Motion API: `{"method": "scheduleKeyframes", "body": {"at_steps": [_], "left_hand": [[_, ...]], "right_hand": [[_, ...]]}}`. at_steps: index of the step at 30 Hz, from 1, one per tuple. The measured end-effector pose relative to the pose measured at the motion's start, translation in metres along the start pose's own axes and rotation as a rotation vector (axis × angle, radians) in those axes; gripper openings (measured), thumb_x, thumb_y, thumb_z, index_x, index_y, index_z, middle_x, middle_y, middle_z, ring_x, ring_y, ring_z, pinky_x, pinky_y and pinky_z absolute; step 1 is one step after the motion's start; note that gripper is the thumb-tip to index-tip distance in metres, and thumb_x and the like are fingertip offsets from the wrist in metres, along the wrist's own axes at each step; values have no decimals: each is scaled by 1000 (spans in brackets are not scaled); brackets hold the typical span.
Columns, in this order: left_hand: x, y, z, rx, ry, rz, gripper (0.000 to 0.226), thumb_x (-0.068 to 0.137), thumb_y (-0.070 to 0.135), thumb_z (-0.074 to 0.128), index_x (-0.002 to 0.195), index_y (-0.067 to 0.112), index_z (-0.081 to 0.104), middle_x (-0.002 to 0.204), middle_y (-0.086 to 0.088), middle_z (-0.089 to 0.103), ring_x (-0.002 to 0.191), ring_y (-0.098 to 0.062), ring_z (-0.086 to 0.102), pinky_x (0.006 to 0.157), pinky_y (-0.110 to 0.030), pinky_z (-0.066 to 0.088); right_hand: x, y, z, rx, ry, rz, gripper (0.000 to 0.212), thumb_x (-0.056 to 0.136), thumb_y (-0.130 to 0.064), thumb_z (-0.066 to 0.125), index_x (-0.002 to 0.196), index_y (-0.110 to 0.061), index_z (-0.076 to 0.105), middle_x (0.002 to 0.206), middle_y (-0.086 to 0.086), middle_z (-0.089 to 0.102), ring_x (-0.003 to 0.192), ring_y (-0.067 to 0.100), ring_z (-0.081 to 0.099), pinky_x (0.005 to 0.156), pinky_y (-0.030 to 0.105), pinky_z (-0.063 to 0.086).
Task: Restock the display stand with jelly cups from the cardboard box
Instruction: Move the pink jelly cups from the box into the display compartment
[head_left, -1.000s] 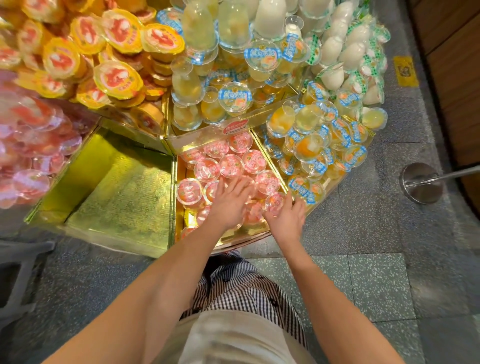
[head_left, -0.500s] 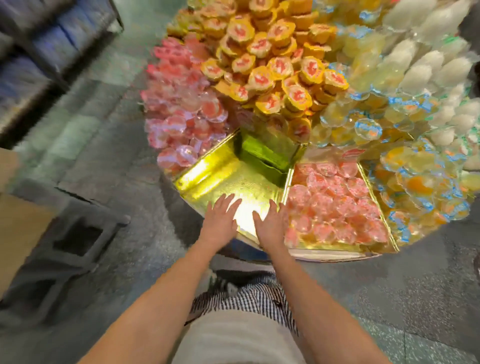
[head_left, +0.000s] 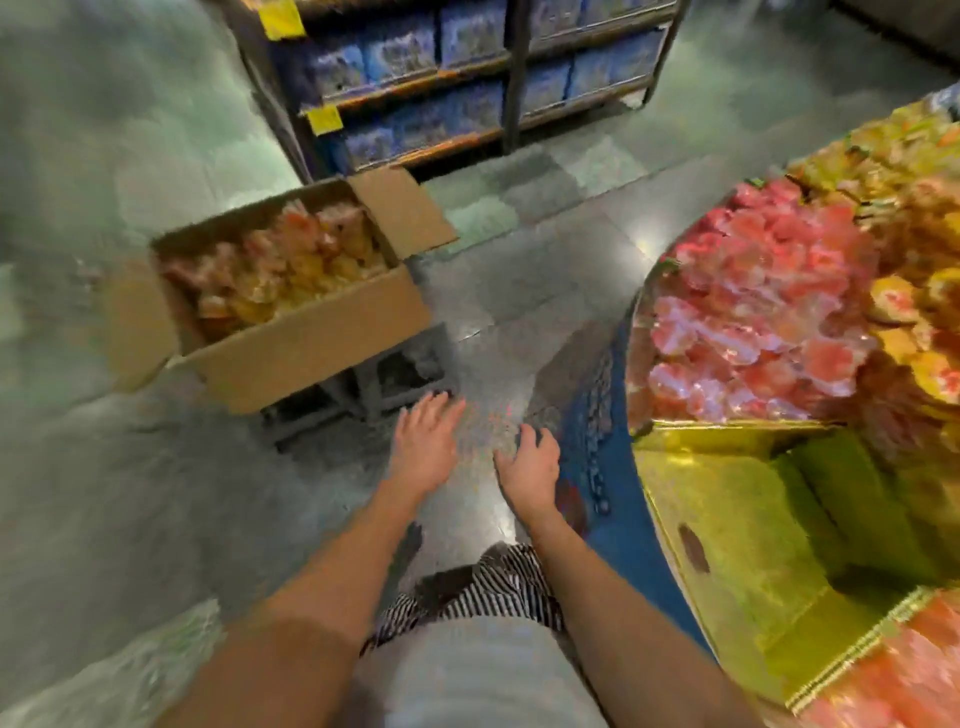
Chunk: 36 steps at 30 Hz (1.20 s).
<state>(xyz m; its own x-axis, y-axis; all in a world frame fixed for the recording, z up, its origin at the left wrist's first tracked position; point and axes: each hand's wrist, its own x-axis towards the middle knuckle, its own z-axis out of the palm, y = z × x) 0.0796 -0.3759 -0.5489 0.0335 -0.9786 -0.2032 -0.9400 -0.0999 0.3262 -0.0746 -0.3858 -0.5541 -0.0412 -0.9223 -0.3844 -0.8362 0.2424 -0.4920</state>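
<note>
Speckled floor | cardboard box, glossy jelly cups | left hand spread | right hand half-curled, empty

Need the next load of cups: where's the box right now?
Head view, upper left: the open box sits on a dark stool on the floor, ahead and left of the left hand, with the stand off to the right.
</note>
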Motion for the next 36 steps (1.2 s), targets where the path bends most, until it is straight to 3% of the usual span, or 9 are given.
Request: {"method": "scheduleKeyframes", "body": {"at_steps": [10,19,22,28,32,36], "left_hand": [[48,-133,-33,-16,-5,-340,60,100,21,40,155,25,15,162,-1,11,150,-21,1,121,-45,2],[168,-233,-106,-56,42,-494,60,95,19,46,152,22,24,159,-6,20,148,-26,12,119,-48,13],[194,-261,-128,-85,48,-534,58,95,18,46,150,19,27,158,-6,20,147,-27,15,117,-49,19],[218,-322,-129,-143,4,-608,63,94,19,47,152,25,23,159,-4,19,147,-26,15,119,-50,17],[230,-359,-123,-184,-61,-648,65,96,20,49,154,28,18,160,-2,16,148,-22,11,121,-48,11],[249,-408,-123,-213,-99,-624,60,97,21,48,151,25,23,159,-5,19,147,-24,14,121,-47,14]], "right_hand": [[97,-134,66,-207,-243,-285,60,96,-31,54,148,-11,31,152,20,28,142,34,22,117,43,19],[227,-273,87,-318,-330,-434,60,100,-32,48,151,-12,24,152,20,28,142,35,24,116,47,23],[250,-295,97,-374,-398,-439,58,100,-30,46,151,-13,23,151,19,28,142,35,23,116,46,24],[289,-335,126,-502,-490,-385,56,100,-26,46,149,-12,24,154,21,25,145,37,18,118,48,20],[313,-373,151,-471,-475,-360,62,99,-25,47,153,-13,19,155,19,22,144,36,19,118,49,21],[335,-405,177,-447,-452,-267,59,98,-30,48,149,-12,26,153,19,24,142,37,21,115,49,24]]}}
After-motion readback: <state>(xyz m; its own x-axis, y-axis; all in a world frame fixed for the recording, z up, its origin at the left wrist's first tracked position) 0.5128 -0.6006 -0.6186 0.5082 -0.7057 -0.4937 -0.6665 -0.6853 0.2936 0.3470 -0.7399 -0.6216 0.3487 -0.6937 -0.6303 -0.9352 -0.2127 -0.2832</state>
